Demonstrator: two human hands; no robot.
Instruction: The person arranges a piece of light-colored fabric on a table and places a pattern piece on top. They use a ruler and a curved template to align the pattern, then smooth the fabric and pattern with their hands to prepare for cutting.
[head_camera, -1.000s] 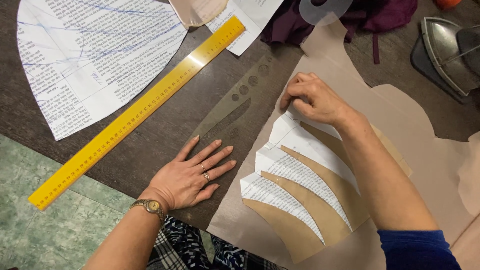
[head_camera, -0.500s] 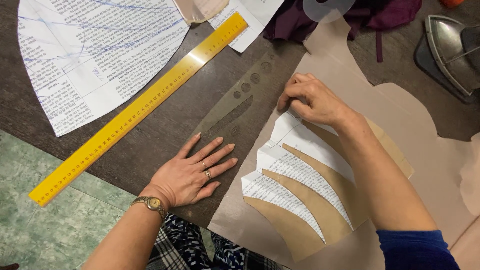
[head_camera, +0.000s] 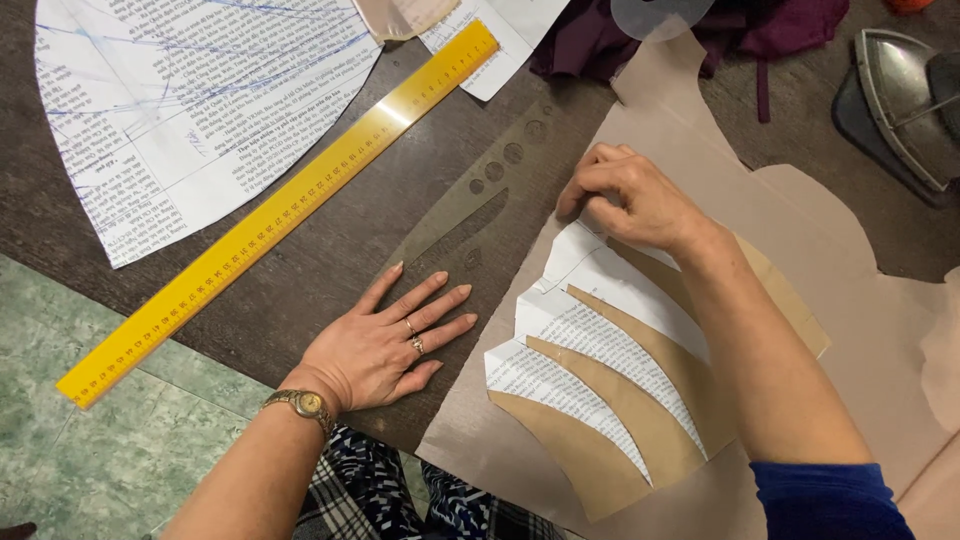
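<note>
Newsprint strips (head_camera: 585, 345), cut from printed paper and fanned out like slashed pattern wedges, are lying right of centre in the frame on a darker brown card piece (head_camera: 640, 440), which itself is resting on a broad sheet of tan paper (head_camera: 830, 290). I am watching the right hand (head_camera: 625, 200) curling its fingers together and pressing down at the top of the fan, where the strips converge; whether it is pinching a pencil or only a paper corner I cannot tell. The left hand (head_camera: 385, 345) is lying flat and spread on the dark bench (head_camera: 300, 290), lower centre, its fingertips reaching onto a translucent curved template (head_camera: 470, 215) and touching none of the strips.

To do this well, I judge the strips need holding at their meeting point while the gaps between them are being kept even, with flat pressure so no edge lifts or slides.

Much is being cut off: the large printed pattern sheet (head_camera: 190, 100) at upper left, the iron (head_camera: 905, 100) at upper right, and purple cloth (head_camera: 700, 30) along the top edge. The right forearm is covering the fan's right side. A yellow ruler (head_camera: 280, 210) is lying diagonally, untouched.
</note>
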